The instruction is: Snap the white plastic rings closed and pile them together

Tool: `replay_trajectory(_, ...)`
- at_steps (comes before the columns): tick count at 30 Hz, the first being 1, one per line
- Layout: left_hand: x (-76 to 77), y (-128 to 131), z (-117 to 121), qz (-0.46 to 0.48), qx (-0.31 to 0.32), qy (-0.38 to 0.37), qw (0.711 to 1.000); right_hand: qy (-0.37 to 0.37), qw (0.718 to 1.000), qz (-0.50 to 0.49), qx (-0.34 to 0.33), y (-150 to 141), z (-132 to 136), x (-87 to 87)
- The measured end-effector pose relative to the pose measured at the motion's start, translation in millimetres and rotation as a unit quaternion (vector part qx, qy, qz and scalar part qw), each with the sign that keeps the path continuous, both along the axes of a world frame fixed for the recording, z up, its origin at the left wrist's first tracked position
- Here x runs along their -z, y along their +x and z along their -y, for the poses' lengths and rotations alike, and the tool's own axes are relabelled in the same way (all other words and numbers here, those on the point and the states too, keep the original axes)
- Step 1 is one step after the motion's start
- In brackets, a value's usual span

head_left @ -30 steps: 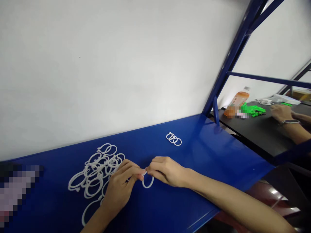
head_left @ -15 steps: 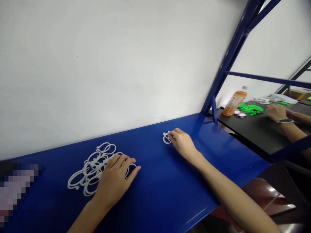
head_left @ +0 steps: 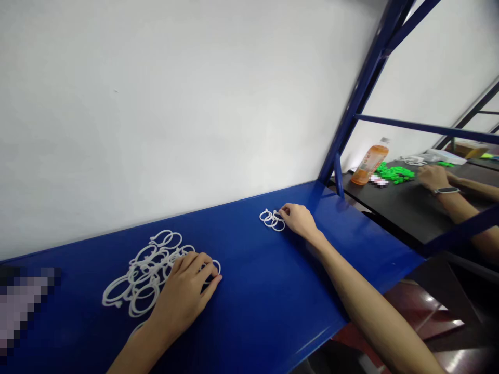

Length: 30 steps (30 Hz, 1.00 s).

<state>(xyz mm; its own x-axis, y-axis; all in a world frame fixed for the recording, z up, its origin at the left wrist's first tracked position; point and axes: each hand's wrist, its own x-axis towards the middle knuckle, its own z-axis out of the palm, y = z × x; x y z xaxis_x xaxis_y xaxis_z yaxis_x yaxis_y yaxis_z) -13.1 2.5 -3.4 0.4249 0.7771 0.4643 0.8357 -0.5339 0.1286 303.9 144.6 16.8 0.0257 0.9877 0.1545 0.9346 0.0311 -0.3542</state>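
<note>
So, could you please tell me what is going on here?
A person is handling white rings on a blue table. The left grip rests over the right side of a large pile; the right grip is at a small group further right. Whether either holds a ring is unclear. At the black table beyond, a co-worker's hand is near green pieces.

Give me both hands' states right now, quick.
Left hand: loosely curled over the larger pile of white rings; grip cannot be told.
Right hand: fingertips at the smaller cluster of white rings; grip cannot be told.
</note>
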Motion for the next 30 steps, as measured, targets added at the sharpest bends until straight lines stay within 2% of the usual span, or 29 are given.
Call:
replay_trajectory(9, -15.4, 12, 7, 0.073, 0.053, 0.073, 0.993, 0.011, 1.0, 0.017, 0.007, 0, 1, -0.5)
replay_trajectory(13, -19.7, 16, 10, 0.08, 0.065, 0.127, 0.987, 0.081, 0.997, 0.017, 0.004, -9, 7, -7.5)
replay_trajectory(15, -20.2, 17, 11, 0.053, 0.066, 0.153, 0.985, 0.132, 0.988, -0.03, -0.069, -20, 18, -12.5)
replay_trajectory(17, -20.7, 19, 11, 0.028, 0.068, 0.173, 0.982, 0.13, 0.965, -0.123, -0.194, -36, 34, -16.0)
replay_trajectory(19, -20.8, 21, 11, 0.019, 0.07, 0.189, 0.979, 0.047, 0.926, -0.223, -0.303, -55, 55, -16.2)
replay_trajectory(21, -20.0, 23, 11, 0.012, 0.069, 0.196, 0.978, -0.046, 0.886, -0.286, -0.362, -72, 75, -12.5)
replay_trajectory(23, -17.5, 25, 11, 0.006, 0.075, 0.193, 0.978, -0.094, 0.866, -0.315, -0.377, -85, 89, -6.5)
replay_trajectory(26, -11.8, 25, 11, 0.039, 0.081, 0.155, 0.984, -0.088, 0.868, -0.32, -0.369, -92, 96, 0.7)
replay_trajectory(28, -8.6, 23, 10, 0.101, 0.054, 0.119, 0.986, -0.069, 0.869, -0.321, -0.37, -91, 95, 2.1)
replay_trajectory(30, -7.1, 20, 9, 0.167, 0.001, 0.085, 0.982, -0.06, 0.863, -0.328, -0.38, -88, 92, 1.6)
